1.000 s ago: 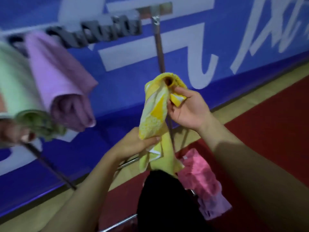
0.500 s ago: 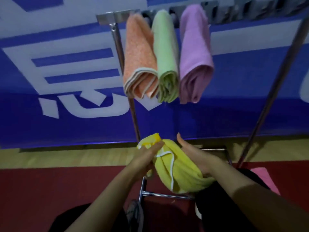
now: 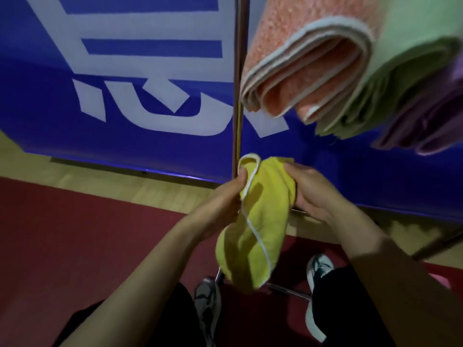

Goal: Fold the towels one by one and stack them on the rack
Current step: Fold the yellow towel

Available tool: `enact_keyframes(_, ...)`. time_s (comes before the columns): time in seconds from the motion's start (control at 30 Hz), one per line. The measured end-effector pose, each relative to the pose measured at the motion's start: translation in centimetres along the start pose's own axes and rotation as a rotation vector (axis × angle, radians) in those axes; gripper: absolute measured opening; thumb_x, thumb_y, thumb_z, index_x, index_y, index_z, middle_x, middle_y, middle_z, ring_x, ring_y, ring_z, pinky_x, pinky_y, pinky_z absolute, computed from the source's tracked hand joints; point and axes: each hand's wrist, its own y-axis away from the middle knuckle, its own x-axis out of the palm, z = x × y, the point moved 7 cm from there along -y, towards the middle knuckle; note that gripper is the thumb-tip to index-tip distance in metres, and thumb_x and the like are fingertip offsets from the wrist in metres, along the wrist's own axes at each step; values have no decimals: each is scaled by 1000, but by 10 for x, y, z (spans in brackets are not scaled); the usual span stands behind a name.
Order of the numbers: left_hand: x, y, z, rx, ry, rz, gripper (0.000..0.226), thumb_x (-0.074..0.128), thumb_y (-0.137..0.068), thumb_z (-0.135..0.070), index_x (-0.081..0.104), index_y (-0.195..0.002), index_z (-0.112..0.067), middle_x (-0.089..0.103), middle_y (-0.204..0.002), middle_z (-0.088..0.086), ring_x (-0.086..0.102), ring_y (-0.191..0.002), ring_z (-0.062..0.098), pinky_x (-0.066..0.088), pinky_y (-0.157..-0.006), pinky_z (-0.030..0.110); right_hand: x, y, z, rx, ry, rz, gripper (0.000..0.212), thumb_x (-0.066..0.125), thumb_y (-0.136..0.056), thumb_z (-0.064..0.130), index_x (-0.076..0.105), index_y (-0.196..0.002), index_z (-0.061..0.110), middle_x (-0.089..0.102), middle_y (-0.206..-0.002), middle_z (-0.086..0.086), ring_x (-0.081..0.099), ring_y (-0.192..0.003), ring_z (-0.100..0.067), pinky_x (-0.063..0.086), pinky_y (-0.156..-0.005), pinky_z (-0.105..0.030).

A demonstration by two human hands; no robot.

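Note:
A yellow towel [image 3: 260, 221] with a white edge hangs bunched between my hands at the middle of the head view. My left hand [image 3: 220, 209] pinches its left edge near the top. My right hand [image 3: 310, 194] grips its right side, fingers curled round the cloth. Folded towels hang over the rack at the upper right: an orange one [image 3: 308, 63], a green one [image 3: 390, 78] and a purple one [image 3: 431, 121]. The rack's upright pole [image 3: 238, 83] rises just behind the yellow towel.
A blue banner [image 3: 112, 121] with white characters stands behind the rack. The floor [image 3: 75, 234] is dark red with a wooden strip by the banner. My shoes [image 3: 208, 304] and the rack's base bar [image 3: 288, 290] lie below the towel. A bit of pink cloth [image 3: 442, 281] shows at the right edge.
The view has dropped and moved closer to the rack, so the hung towels now fill the upper right. The yellow towel hangs longer between my hands, which still hold it.

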Motion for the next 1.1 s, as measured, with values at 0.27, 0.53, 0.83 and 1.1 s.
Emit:
enact_keyframes(0.27,-24,0,-45,425,-799,-564,49,40,-111,-41,47,-69,-17,52,-68,0,48,-58,9,31,-53,18,24,-1,-2,159,-290,61,56,40,-105,46,74,-121,5,73,-121,-19,73,-109,-33,54,-93,-45)
enact_keyframes(0.53,-33,19,-41,432,-310,-615,46,37,-112,-42,55,-79,-14,50,-66,-8,48,-60,2,42,-58,16,37,11,-23,262,52,144,15,59,-100,7,70,-92,2,67,-75,-13,69,-63,-22,60,-63,-33)
enact_keyframes(0.83,-67,35,-37,196,308,-481,42,46,-108,-50,71,-109,-16,79,-104,9,77,-99,22,61,-91,44,23,6,-18,279,64,124,50,77,-83,50,76,-114,11,76,-111,-15,73,-105,-32,55,-100,-48)
enact_keyframes(1.1,-77,41,-33,59,290,-233,19,61,-101,-16,69,-112,-2,66,-94,12,68,-79,18,59,-64,26,-12,9,-1,72,156,-156,10,62,-94,9,64,-84,11,61,-72,-8,62,-65,-21,53,-70,-37)
